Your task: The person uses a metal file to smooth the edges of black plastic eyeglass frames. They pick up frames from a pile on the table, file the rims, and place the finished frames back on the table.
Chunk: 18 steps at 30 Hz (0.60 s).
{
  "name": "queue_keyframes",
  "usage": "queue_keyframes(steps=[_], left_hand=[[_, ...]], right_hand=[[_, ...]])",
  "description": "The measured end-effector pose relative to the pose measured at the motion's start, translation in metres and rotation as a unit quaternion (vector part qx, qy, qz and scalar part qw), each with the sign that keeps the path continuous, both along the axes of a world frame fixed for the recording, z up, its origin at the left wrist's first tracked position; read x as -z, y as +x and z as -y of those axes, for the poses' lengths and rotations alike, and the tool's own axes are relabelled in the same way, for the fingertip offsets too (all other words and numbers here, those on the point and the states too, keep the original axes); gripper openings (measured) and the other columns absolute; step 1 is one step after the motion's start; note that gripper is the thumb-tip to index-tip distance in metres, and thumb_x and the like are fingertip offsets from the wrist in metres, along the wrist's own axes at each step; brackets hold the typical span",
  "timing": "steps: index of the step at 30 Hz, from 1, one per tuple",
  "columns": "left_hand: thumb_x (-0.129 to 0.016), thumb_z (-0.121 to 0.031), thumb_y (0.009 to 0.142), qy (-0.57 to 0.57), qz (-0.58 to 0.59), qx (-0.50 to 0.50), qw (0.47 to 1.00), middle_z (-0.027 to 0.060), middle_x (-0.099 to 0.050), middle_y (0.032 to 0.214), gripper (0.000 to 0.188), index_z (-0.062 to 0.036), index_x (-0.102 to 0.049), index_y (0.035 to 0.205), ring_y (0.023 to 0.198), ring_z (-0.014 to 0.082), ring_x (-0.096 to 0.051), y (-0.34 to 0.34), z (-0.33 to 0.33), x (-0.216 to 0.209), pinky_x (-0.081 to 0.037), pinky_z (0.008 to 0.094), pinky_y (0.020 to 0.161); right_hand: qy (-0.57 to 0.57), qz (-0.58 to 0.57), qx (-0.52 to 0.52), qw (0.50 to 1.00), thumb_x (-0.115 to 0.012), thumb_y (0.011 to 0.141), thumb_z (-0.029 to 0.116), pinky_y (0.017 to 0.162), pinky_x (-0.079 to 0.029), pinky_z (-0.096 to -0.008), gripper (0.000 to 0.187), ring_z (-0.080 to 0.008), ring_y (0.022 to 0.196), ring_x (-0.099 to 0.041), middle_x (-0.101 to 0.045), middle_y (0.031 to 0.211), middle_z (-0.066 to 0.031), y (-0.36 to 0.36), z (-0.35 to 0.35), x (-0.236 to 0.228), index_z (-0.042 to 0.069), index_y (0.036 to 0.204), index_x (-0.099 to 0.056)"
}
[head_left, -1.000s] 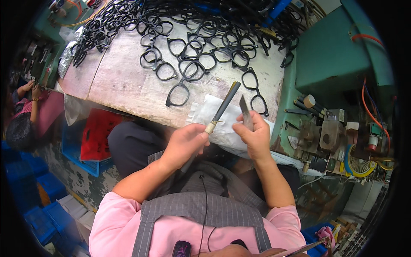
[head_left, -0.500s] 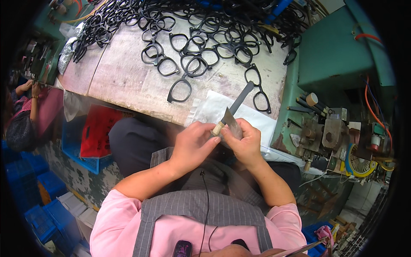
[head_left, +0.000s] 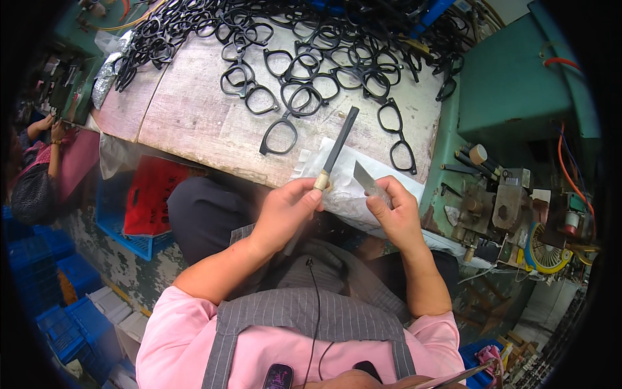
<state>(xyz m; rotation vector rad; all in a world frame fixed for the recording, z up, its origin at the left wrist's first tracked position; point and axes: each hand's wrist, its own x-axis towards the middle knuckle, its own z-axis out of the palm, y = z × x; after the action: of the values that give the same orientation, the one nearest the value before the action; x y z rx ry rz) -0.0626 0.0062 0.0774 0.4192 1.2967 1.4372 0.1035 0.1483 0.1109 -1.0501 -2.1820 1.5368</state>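
Head view: left hand (head_left: 291,206) clamped on dark bar (head_left: 339,144) with pale band (head_left: 321,180), slanting above white sheet (head_left: 343,171); right hand (head_left: 396,211) gripping flat metal blade (head_left: 367,179), near bar, not touching. Hands apart. Black eyeglass frames (head_left: 397,134): on surface (head_left: 207,133), beyond.

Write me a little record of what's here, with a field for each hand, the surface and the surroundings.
Left hand: grips a dark rod at its pale wrapped part
Right hand: holds a flat metal blade, apart from the rod
Table: black eyeglass frames spread and piled; white sheet at the near edge
Right side: green machine
Far left: another person
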Motion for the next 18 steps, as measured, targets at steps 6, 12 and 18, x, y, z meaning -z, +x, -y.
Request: queue_keyframes(steps=[6, 12, 18], left_hand=[[-0.060, -0.010, 0.092, 0.015, -0.045, -0.014, 0.999, 0.0020, -0.063, 0.089, 0.026, 0.0003, -0.057, 0.116, 0.077, 0.0063, -0.055, 0.004, -0.001, -0.002, -0.044, 0.0209, 0.068], [-0.063, -0.003, 0.088, 0.055, -0.108, -0.017, 0.992, 0.0038, -0.063, 0.097, 0.028, 0.0018, -0.055, 0.114, 0.087, 0.0077, -0.057, 0.009, -0.002, 0.003, -0.047, 0.0228, 0.076], [-0.062, -0.009, 0.092, 0.039, -0.202, 0.007, 0.979, 0.0026, -0.063, 0.091, 0.029, 0.0024, -0.056, 0.117, 0.075, 0.0059, -0.056, 0.007, 0.001, 0.008, -0.046, 0.0201, 0.064]], right_hand=[[0.156, -0.009, -0.013, 0.988, -0.064, 0.087, 0.014, 0.057, -0.046, -0.0311, 0.018, -0.0242, 0.063, -0.061, -0.065, 0.079, -0.0113, 0.003, 0.005, -0.007, 0.003, 0.102, -0.063], [0.246, -0.011, -0.055, 0.968, -0.064, 0.086, 0.016, 0.059, -0.046, -0.0368, 0.018, -0.0298, 0.065, -0.058, -0.059, 0.079, -0.0129, 0.000, 0.006, -0.010, 0.003, 0.097, -0.063], [0.187, -0.017, -0.036, 0.981, -0.065, 0.085, 0.013, 0.057, -0.047, -0.0362, 0.012, -0.0303, 0.062, -0.061, -0.062, 0.074, -0.0127, 0.000, 0.009, -0.001, 0.003, 0.088, -0.059]])
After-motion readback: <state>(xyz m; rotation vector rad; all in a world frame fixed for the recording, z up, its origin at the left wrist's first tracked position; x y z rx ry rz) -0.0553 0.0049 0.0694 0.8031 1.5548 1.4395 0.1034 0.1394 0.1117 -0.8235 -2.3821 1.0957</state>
